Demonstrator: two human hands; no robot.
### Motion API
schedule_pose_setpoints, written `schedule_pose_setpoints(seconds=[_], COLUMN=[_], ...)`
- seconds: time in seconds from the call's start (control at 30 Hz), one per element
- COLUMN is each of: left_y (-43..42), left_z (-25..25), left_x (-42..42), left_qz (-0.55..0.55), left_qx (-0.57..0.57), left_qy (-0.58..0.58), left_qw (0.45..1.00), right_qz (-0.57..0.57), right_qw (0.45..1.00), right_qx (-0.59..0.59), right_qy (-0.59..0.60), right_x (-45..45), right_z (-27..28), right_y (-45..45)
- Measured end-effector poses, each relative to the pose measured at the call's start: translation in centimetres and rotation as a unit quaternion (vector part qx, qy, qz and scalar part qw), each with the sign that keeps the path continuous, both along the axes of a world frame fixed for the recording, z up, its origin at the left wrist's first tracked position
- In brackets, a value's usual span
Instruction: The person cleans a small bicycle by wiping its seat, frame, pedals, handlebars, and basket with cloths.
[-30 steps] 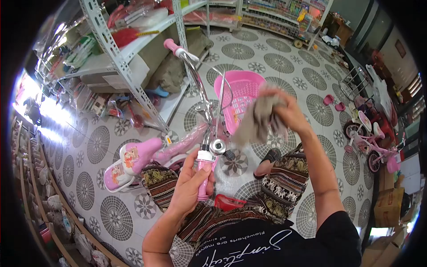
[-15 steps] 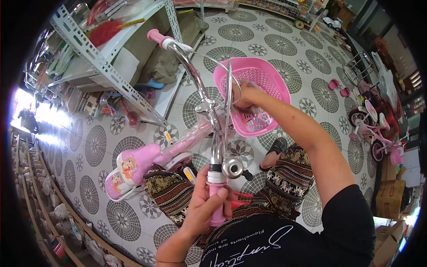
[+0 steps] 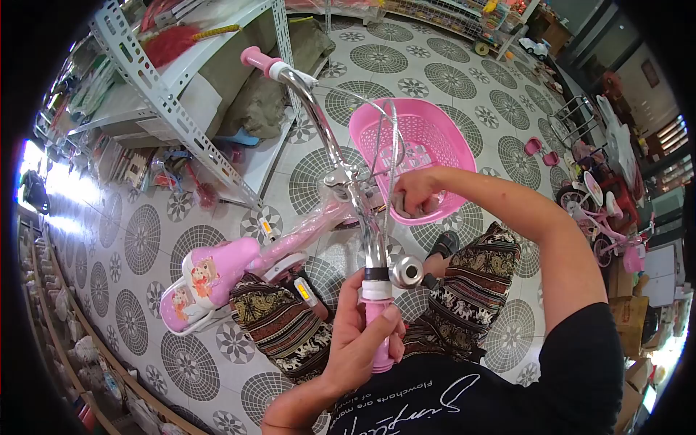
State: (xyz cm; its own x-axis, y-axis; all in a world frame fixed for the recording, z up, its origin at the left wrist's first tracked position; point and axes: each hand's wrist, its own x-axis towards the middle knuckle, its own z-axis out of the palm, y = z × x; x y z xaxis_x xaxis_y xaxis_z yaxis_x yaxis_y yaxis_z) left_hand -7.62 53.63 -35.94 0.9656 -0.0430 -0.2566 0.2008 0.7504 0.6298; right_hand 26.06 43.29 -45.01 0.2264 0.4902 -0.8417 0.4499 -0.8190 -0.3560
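Tiled floor point(image 3: 145, 232), basket point(image 3: 457, 145), "Flowcharts" shirt point(image 3: 500, 406)

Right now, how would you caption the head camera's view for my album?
Left hand around a pink handlebar grip, right hand in a pink basket beside the chrome handlebar.

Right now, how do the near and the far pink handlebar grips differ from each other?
The near grip is wrapped by the left hand; the far grip is untouched. The near grip's end points toward the black shirt; the far grip's points away from it. A silver bell sits beside the near grip; none shows beside the far grip. Both are pink, with a white collar, on the same chrome handlebar.
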Motion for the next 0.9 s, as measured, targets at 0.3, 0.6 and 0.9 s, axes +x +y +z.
schedule_pose_setpoints(seconds=[0.3, 0.6, 0.9], left_y=[-0.1, -0.4, 1.8], left_z=[0.0, 0.1, 3.2], left_x=[-0.3, -0.4, 1.5], left_qz=[0.004, 0.052, -0.006], left_qx=[0.001, 0.010, 0.544], left_qy=[0.002, 0.012, -0.015], left_qw=[1.000, 0.999, 0.839], right_qz=[0.408, 0.220, -0.324], right_qw=[0.574, 0.816, 0.748], right_qx=[0.237, -0.026, 0.492], right_qy=[-0.669, -0.534, -0.306], right_x=[4.2, -0.9, -1.5], right_z=[1.2, 8.9, 15.4], right_y=[3.3, -2.7, -15.9])
